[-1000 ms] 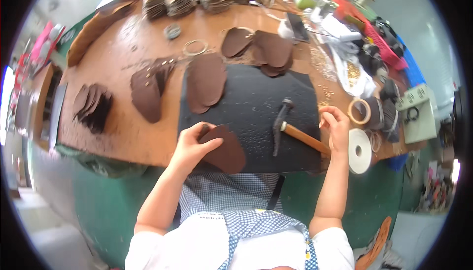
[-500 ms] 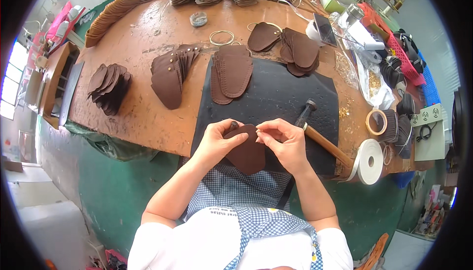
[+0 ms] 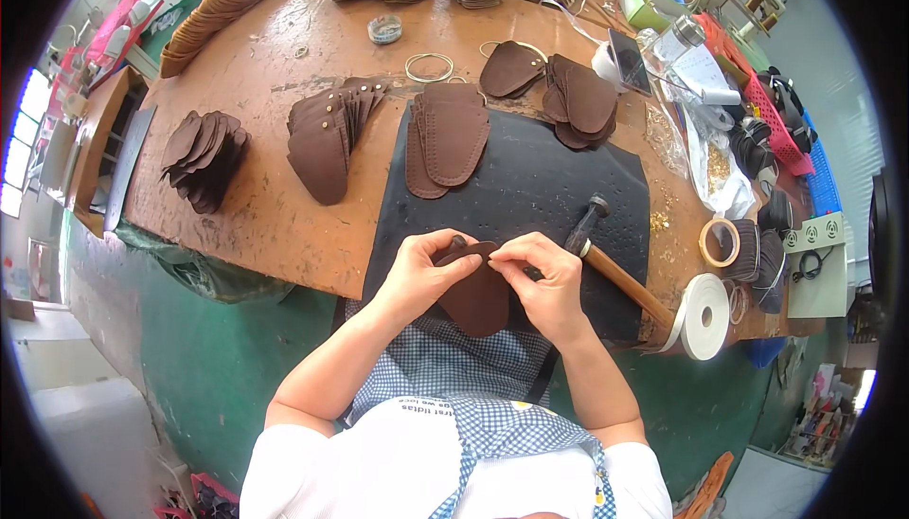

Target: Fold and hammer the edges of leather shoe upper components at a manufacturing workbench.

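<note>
A dark brown leather piece (image 3: pixel 476 303) hangs at the near edge of the black mat (image 3: pixel 540 164). My left hand (image 3: pixel 423 270) is closed on it, thumb laid over its upper part. The end of a small dark rod-like thing (image 3: pixel 458 241) shows by the left fingers; its kind is unclear. At the piece's upper right edge my right hand (image 3: pixel 544 277) is closed in a pinch, and what sits between those fingertips is too small to make out. Just right of that hand lies a hammer (image 3: pixel 620 277) with a wooden handle.
Stitched leather pieces (image 3: pixel 453 140) lie on the mat. Leather stacks (image 3: pixel 331 145) with brass studs and plain ones (image 3: pixel 204 154) stand to the left, more (image 3: pixel 579 98) at the back right. A white tape roll (image 3: pixel 704 315), tan tape roll (image 3: pixel 721 242) and gold bits (image 3: pixel 660 221) are rightward.
My right fingertips have shifted slightly left and down onto the leather's edge. The left hand keeps its hold, and the view has tilted a little.
</note>
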`<state>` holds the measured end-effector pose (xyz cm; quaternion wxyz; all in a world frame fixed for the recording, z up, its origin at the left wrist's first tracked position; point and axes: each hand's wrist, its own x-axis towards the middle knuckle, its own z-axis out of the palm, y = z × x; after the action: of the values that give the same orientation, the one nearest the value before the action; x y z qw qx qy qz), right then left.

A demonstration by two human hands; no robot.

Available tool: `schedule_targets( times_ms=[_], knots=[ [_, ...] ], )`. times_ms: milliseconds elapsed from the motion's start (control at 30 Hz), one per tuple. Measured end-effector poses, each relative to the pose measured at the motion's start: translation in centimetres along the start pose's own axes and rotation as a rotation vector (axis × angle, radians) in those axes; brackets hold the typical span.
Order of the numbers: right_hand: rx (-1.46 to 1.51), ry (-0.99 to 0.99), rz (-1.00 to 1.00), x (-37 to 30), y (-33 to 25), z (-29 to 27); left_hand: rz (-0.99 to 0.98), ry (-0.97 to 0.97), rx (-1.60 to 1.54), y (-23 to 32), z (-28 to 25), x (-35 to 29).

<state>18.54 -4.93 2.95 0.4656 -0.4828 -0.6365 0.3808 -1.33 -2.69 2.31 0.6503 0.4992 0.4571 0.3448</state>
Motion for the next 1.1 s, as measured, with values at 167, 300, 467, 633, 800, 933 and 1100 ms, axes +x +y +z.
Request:
schedule_targets(
  times_ms=[167,300,467,633,800,933,1100],
  knots=[
    [-0.045,0.004,-0.016,0.3,0.2,0.3,-0.032,-0.018,-0.018,0.5,0.1,-0.1],
    [0.029,-0.031,0.032,0.7,0.2,0.0,0.012,-0.043,0.018,0.2,-0.3,0.1],
    [0.134,-0.05,0.038,0.6,1.7,0.1,0.207,-0.009,0.214,0.1,-0.1,0.0],
    [0.333,-0.013,0.298,-0.1,0.6,0.3,0.423,-0.007,0.434,0.8,0.2,-0.2],
    [0.265,-0.062,0.216,-0.3,0.5,0.1,0.387,0.063,0.45,1.2,0.5,-1.0],
    [0.219,-0.144,0.204,0.0,0.0,-0.3,0.378,0.066,0.459,1.2,0.3,-1.1],
    [0.278,-0.101,0.209,-0.4,0.5,0.2,0.226,-0.062,0.32,1.5,0.0,-0.9]
  ],
)
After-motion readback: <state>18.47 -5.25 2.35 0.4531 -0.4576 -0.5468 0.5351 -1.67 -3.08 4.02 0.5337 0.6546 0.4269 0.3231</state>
